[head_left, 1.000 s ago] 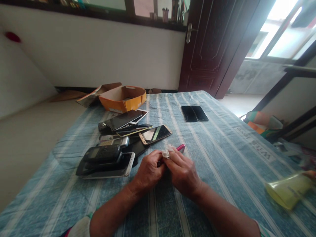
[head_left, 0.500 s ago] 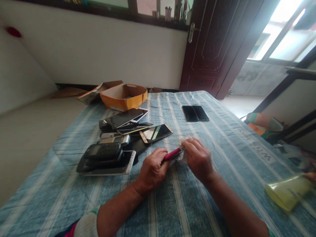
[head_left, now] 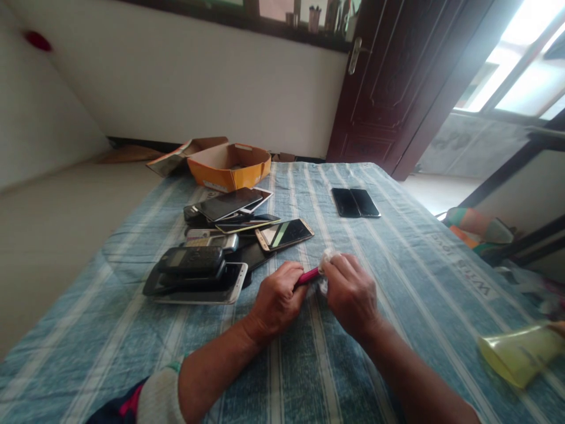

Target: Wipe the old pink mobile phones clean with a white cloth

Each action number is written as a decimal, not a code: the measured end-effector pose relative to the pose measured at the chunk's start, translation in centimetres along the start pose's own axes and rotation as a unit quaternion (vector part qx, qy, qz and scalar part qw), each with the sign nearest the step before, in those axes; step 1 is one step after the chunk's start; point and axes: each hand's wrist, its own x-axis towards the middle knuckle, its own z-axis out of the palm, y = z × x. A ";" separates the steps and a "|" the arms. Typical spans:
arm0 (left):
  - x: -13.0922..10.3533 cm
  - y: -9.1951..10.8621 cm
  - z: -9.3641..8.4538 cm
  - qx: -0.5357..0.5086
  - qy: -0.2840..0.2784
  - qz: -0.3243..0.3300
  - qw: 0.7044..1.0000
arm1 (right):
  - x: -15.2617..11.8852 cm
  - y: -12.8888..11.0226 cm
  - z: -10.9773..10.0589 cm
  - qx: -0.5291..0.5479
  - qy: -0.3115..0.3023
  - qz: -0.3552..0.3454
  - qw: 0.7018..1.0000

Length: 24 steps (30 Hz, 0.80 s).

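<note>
My left hand point(head_left: 280, 297) is closed around one end of a thin pink-edged phone point(head_left: 308, 275), held on edge above the striped cloth. At its other end, my right hand point(head_left: 352, 293) pinches a crumpled white tissue point(head_left: 327, 259) against the phone. Much of the phone's face is hidden. Left of my hands lies a pile of phones, with a gold-framed phone point(head_left: 286, 234) nearest, a black handset point(head_left: 192, 262) and a white-edged phone point(head_left: 236, 285) in front. Two dark phones point(head_left: 355, 202) lie side by side farther back.
An open orange box point(head_left: 229, 176) stands at the back left of the cloth-covered table point(head_left: 397, 259). At the right edge, a person's fingers touch a yellow translucent container point(head_left: 516, 356). A dark red door point(head_left: 397, 88) stands behind.
My right hand and the tissue have shifted slightly along the phone toward my left hand, covering more of it. The whole view has moved a little.
</note>
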 end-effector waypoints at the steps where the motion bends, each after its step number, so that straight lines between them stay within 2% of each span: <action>1: 0.0 0.0 0.0 -0.001 0.000 -0.002 1.000 | 0.0 -0.2 0.0 0.002 0.002 -0.005 1.000; 10: 0.0 -0.3 0.2 -0.029 0.006 -0.006 1.000 | 0.0 -2.2 0.3 0.058 0.000 -0.024 0.998; 14: 0.1 -0.2 0.1 -0.033 0.003 -0.011 0.999 | 0.2 -1.9 0.1 0.078 -0.009 -0.022 0.997; 24: 0.2 0.0 0.1 -0.026 0.000 -0.029 0.999 | 0.3 -1.0 -0.1 0.049 0.002 -0.023 0.999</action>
